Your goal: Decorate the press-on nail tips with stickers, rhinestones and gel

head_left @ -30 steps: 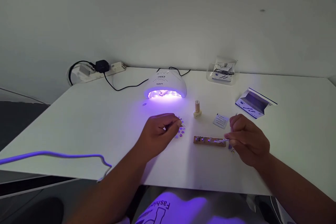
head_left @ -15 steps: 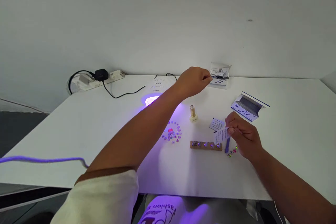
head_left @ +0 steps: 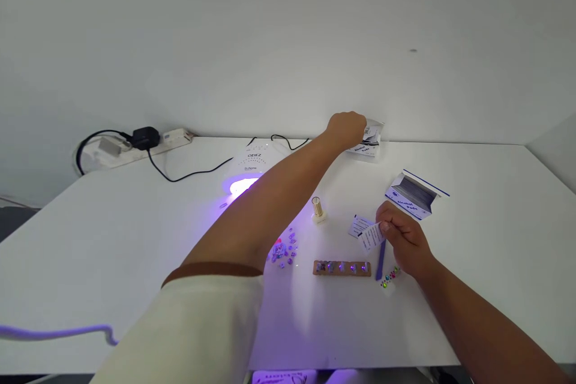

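Violet light spills from the nail lamp at the back of the white table, though most of its glowing mouth is now hidden behind the person's outstretched left arm. A second ago the left hand was curled over the ring of little gems near the table's middle; half a second ago it was already reaching toward the far edge, and now it has arrived at the clear pouch of wipe packets by the wall, its fingers bent down onto the pouch's left end. Whether they have actually pinched it I cannot tell from here. The right hand has hardly moved in that last half second: it sits just right of the wooden strip of nail tips, thumb and fingers pinched on a small white sachet, which is raised a little off the table and tilted. A second sachet lies flat just behind it. The purple stick lies on the table under that hand, beside a row of coloured gems. The gold-capped bottle stands upright beyond the strip, and the open box of alcohol pads lies off to the right.
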### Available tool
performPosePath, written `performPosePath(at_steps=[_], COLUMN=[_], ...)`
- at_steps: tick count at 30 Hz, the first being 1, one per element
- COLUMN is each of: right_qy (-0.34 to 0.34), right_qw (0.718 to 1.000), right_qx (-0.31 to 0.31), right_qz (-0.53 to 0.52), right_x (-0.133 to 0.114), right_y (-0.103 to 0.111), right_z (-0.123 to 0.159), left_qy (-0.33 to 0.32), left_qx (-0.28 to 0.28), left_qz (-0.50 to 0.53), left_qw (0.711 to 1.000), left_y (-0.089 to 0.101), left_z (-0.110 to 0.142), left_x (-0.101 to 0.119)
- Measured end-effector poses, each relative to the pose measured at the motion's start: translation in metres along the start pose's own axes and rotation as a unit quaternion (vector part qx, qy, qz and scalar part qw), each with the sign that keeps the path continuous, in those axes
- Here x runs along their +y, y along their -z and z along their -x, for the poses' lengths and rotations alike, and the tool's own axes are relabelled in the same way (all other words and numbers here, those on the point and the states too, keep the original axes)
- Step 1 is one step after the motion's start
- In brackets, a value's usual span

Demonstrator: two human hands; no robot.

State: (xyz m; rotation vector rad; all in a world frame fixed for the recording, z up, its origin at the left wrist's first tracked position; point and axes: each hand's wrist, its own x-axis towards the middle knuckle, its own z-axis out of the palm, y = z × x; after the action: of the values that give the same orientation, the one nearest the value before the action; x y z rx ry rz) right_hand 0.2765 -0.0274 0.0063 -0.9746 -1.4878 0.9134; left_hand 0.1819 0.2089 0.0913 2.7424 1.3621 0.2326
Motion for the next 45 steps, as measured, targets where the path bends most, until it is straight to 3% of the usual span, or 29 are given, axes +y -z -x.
performPosePath(at_steps=[4, 7, 9, 11, 13, 15, 18, 22, 25, 27, 28, 32, 38, 45], right_qy=[-0.036, -0.074, -0.107, -0.140, -0.187, -0.253, -0.324, -0.326, -0.247, -0.123, -0.058, 0.092, 0.159, 0.167], right_qw=[0.999, 0.995, 0.990, 0.982, 0.970, 0.945, 0.905, 0.902, 0.955, 0.989, 0.993, 0.953, 0.924, 0.916], right_qx=[-0.002, 0.006, 0.003, -0.009, -0.028, -0.044, -0.064, -0.111, -0.110, -0.077, -0.069, -0.143, -0.170, -0.176], right_qz=[-0.024, -0.063, -0.097, -0.125, -0.156, -0.202, -0.268, -0.261, -0.121, 0.013, 0.076, 0.253, 0.303, 0.318], right_x=[-0.002, -0.007, -0.012, -0.019, -0.029, -0.040, -0.053, -0.056, -0.059, -0.066, -0.071, -0.090, -0.094, -0.089], right_y=[-0.001, -0.004, -0.008, -0.013, -0.021, -0.030, -0.043, -0.052, -0.048, -0.041, -0.038, -0.036, -0.044, -0.048], right_z=[0.000, -0.001, 0.000, 0.001, 0.003, 0.004, 0.004, 0.005, 0.009, 0.012, 0.013, 0.015, 0.013, 0.014], left_qy=[-0.024, -0.063, -0.124, -0.206, -0.295, -0.341, -0.354, -0.337, -0.277, -0.234, -0.217, -0.155, -0.030, -0.069], left_qx=[0.035, 0.048, 0.036, 0.008, 0.011, 0.029, 0.096, 0.138, 0.132, 0.119, 0.110, 0.074, -0.003, -0.011], left_qz=[0.036, 0.099, 0.263, 0.356, 0.390, 0.372, 0.319, 0.313, 0.336, 0.340, 0.342, 0.393, 0.505, 0.450], left_qw=[0.998, 0.992, 0.956, 0.912, 0.872, 0.863, 0.874, 0.877, 0.891, 0.903, 0.908, 0.903, 0.863, 0.890], left_y=[0.020, 0.035, 0.041, 0.043, 0.042, 0.038, 0.030, 0.024, 0.027, 0.029, 0.030, 0.028, 0.026, 0.031], left_z=[0.026, 0.074, 0.117, 0.163, 0.204, 0.234, 0.258, 0.265, 0.270, 0.275, 0.277, 0.285, 0.286, 0.289], left_x=[-0.002, -0.004, -0.004, -0.002, 0.002, 0.007, 0.013, 0.014, 0.015, 0.017, 0.018, 0.024, 0.025, 0.024])
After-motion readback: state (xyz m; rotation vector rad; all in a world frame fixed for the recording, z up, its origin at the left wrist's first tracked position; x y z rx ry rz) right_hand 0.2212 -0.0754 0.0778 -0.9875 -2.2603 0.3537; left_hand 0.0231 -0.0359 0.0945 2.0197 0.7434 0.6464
